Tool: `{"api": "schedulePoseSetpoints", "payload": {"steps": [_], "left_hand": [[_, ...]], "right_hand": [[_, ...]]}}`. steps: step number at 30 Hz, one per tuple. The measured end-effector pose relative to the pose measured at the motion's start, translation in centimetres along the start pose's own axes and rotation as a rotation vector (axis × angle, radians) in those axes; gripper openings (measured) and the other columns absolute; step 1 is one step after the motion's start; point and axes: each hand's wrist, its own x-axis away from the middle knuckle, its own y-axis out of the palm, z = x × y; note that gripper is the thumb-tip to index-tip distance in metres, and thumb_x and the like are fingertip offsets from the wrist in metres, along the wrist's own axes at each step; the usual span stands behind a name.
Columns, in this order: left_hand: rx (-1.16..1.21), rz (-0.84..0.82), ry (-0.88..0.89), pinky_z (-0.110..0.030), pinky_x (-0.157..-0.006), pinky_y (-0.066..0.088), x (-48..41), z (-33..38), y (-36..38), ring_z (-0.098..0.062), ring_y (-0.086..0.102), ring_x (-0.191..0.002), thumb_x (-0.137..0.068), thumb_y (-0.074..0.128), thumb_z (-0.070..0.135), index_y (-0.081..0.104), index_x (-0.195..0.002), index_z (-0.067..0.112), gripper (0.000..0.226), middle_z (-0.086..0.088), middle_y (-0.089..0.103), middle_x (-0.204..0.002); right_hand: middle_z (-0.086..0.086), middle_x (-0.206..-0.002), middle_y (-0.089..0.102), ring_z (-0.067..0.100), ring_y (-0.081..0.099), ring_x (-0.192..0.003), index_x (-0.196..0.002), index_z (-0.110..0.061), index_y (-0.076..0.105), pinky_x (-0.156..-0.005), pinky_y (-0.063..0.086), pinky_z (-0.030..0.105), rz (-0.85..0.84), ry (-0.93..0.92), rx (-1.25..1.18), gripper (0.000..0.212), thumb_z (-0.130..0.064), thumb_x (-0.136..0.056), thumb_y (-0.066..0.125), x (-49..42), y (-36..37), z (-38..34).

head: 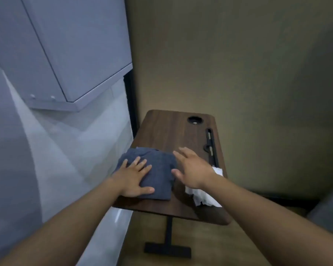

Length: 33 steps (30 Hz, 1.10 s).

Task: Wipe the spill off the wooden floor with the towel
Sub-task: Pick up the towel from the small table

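Your left hand [134,178] presses flat, fingers straight, on the grey towel [158,169] at the table [171,129]'s near-left corner. Your right hand [192,169], open, hangs beside it over white paper [204,198].

One towel [160,169], two hands [134,178] [193,169], one table [171,131]
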Motion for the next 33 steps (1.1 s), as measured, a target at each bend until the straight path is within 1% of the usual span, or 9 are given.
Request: {"api": "schedulePoseSetpoints", "payload": {"steps": [5, 9, 14, 18, 21, 24, 27, 30, 33], "left_hand": [[0.08, 0.089, -0.013, -0.054, -0.118, -0.015, -0.3, -0.1, 3.3, -0.021, -0.025, -0.148, -0.062, 0.004, 0.093, -0.01, -0.157, 0.029, 0.115, 0.002, -0.018, -0.164], [0.063, 0.073, 0.006, -0.059, -0.116, -0.016, -0.8, -0.7, 3.6, -0.024, -0.031, -0.146, -0.055, 0.013, 0.1, -0.016, -0.156, 0.026, 0.129, 0.001, -0.026, -0.162], [0.046, 0.107, 0.038, -0.062, -0.115, -0.014, -0.9, -0.7, 4.4, -0.027, -0.035, -0.144, -0.053, 0.026, 0.103, -0.019, -0.154, 0.024, 0.136, -0.002, -0.029, -0.161], [0.072, 0.164, 0.045, -0.06, -0.116, -0.015, -1.0, -0.6, 4.5, -0.025, -0.031, -0.146, -0.059, 0.029, 0.101, -0.015, -0.156, 0.023, 0.132, -0.001, -0.023, -0.163], [0.165, 0.193, 0.038, -0.054, -0.12, -0.011, -0.8, -0.7, 3.6, -0.021, -0.018, -0.15, -0.068, 0.039, 0.093, -0.011, -0.157, 0.023, 0.123, 0.003, -0.012, -0.165], [0.351, 0.346, 0.083, -0.042, -0.123, 0.013, -1.0, -0.5, 0.8, -0.021, 0.013, -0.151, -0.087, 0.063, 0.046, 0.005, -0.158, 0.019, 0.096, -0.001, 0.011, -0.165], [0.488, 0.586, 0.181, -0.037, -0.108, 0.039, -2.1, 1.4, -4.4, -0.031, 0.047, -0.133, -0.083, 0.067, 0.014, 0.034, -0.151, 0.011, 0.076, -0.013, 0.045, -0.15], [0.51, 0.759, 0.319, -0.044, -0.094, 0.05, -3.5, 6.4, -10.1, -0.036, 0.058, -0.113, -0.07, 0.06, 0.012, 0.051, -0.133, 0.01, 0.064, -0.014, 0.06, -0.128], [0.554, 0.808, 0.521, -0.036, -0.083, 0.049, -4.1, 14.4, -14.2, -0.034, 0.062, -0.1, -0.062, 0.054, 0.011, 0.057, -0.124, 0.011, 0.062, -0.012, 0.066, -0.113]], "right_hand": [[0.017, -0.151, 0.038, 0.035, 0.038, -0.137, -0.149, -0.013, 0.034, -0.11, 0.036, 0.039, -0.164, 0.169, -0.04, 0.062, -0.05, -0.1, 0.042, -3.0, 4.6, -1.8], [0.015, -0.128, 0.058, 0.036, 0.048, -0.119, -0.13, -0.015, 0.048, -0.094, 0.042, 0.038, -0.071, 0.279, -0.09, 0.05, -0.046, -0.09, 0.054, -4.5, 5.3, -3.3], [0.006, -0.125, 0.058, 0.026, 0.059, -0.111, -0.138, -0.019, 0.037, -0.09, 0.05, 0.034, 0.106, 0.603, -0.712, 0.069, -0.029, -0.078, 0.071, -5.7, 5.3, -4.6], [0.007, -0.124, 0.055, 0.025, 0.057, -0.111, -0.133, -0.014, 0.031, -0.095, 0.051, 0.04, 0.085, 0.715, -1.048, 0.065, -0.029, -0.083, 0.07, -6.6, 5.5, -5.9], [0.0, -0.107, 0.057, 0.016, 0.059, -0.095, -0.133, -0.016, 0.036, -0.086, 0.051, 0.034, 0.129, 0.596, -1.086, 0.051, -0.015, -0.089, 0.062, -7.0, 4.2, -6.1], [0.003, -0.105, 0.063, 0.018, 0.061, -0.097, -0.117, -0.017, 0.056, -0.081, 0.052, 0.03, 0.248, 0.456, -1.178, 0.034, -0.001, -0.088, 0.055, -6.5, 1.0, -5.4], [0.006, -0.104, 0.067, 0.021, 0.064, -0.099, -0.099, -0.019, 0.066, -0.077, 0.052, 0.029, 0.434, 0.427, -1.191, 0.025, 0.001, -0.086, 0.058, -4.4, -3.7, -3.2], [0.011, -0.104, 0.071, 0.022, 0.067, -0.097, -0.096, -0.017, 0.069, -0.081, 0.054, 0.033, 0.668, 0.462, -1.202, 0.019, -0.002, -0.085, 0.065, 0.6, -9.0, 0.3], [0.005, -0.098, 0.072, 0.017, 0.067, -0.087, -0.09, -0.019, 0.07, -0.071, 0.055, 0.033, 0.847, 0.515, -1.201, 0.006, -0.014, -0.088, 0.068, 8.5, -12.9, 4.2]]}}
